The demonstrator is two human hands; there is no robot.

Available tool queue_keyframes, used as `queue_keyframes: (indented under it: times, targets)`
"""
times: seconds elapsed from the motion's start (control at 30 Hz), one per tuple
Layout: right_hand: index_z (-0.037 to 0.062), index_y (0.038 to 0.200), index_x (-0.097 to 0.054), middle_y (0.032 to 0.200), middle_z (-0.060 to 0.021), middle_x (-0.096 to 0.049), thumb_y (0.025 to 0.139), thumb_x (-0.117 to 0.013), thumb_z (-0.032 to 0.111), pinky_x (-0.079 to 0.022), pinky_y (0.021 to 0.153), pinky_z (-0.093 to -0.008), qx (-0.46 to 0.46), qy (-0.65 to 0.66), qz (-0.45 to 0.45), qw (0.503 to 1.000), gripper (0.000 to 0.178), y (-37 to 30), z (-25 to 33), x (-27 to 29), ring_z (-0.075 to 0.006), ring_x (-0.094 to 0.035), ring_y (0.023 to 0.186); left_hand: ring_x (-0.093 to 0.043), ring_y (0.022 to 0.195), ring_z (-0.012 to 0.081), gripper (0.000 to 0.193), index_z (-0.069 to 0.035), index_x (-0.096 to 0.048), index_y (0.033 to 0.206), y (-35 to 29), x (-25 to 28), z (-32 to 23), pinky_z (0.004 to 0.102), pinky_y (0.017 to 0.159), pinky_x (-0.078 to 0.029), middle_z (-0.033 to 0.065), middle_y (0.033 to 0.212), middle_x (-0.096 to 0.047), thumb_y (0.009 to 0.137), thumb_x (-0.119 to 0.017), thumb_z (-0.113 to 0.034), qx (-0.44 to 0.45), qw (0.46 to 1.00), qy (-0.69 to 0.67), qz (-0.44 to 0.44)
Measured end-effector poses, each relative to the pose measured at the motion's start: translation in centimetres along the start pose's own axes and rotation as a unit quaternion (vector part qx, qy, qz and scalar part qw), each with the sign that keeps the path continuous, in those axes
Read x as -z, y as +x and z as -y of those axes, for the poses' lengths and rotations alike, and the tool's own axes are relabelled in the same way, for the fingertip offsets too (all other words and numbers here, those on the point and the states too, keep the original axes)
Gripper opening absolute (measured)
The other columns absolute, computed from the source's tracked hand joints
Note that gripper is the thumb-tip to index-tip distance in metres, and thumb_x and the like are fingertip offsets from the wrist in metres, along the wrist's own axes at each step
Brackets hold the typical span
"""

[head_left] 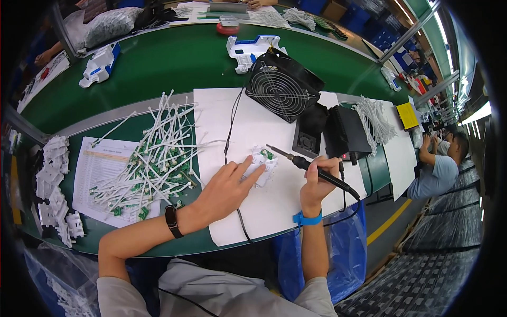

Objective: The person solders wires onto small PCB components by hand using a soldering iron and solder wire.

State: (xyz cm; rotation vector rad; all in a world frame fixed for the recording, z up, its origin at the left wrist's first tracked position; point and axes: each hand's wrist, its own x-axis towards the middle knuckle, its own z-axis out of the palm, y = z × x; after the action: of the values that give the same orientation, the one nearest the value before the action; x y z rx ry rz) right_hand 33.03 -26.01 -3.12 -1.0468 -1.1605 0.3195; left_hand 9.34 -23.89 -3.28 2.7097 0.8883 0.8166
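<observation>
A small white plastic part (266,170) with a little green circuit board (267,154) on it lies on the white sheet in front of me. My left hand (224,190) reaches over from the left, its fingers spread, two fingertips resting on the part's edge. In my right hand (318,180) is a soldering iron (306,166), held like a pen. Its bare tip points up and left, just above the right side of the board. Whether tip and board touch, I cannot tell.
Left lies a heap of white cable leads with green boards (153,164) on a printed sheet (87,169). White plastic parts (51,182) line the left edge. A black fan (282,87), a black box unit (346,132) and white cables (375,124) stand behind. A co-worker (438,166) sits right.
</observation>
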Motion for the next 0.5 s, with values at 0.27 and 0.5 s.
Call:
queue_keyframes:
  times: [0.27, 0.5]
  targets:
    - [0.0021, 0.086, -0.048, 0.068, -0.0056, -0.055, 0.086, -0.066, 0.002, -0.041, 0.057, -0.0231, -0.009, -0.028, 0.053, 0.998, 0.019, -0.28, -0.17, 0.1, -0.0082, -0.05, 0.059, -0.055, 0.095, 0.0273, 0.053, -0.005, -0.064, 0.13, -0.22, -0.69, 0.19, 0.0354, 0.085, -0.051, 0.0173, 0.139, -0.056, 0.078, -0.074, -0.005, 0.004, 1.0, 0.013, -0.026]
    - [0.0017, 0.085, -0.048, 0.066, -0.0053, -0.054, 0.086, -0.068, 0.003, -0.039, 0.055, -0.0232, 0.006, -0.053, 0.062, 0.997, 0.02, -0.18, -0.2, -0.21, -0.008, -0.049, 0.057, -0.055, 0.097, 0.0286, 0.046, 0.002, -0.064, 0.124, -0.12, -0.28, 0.02, 0.0372, 0.086, -0.05, 0.022, 0.134, -0.056, 0.078, -0.07, -0.003, 0.009, 0.999, -0.023, -0.031]
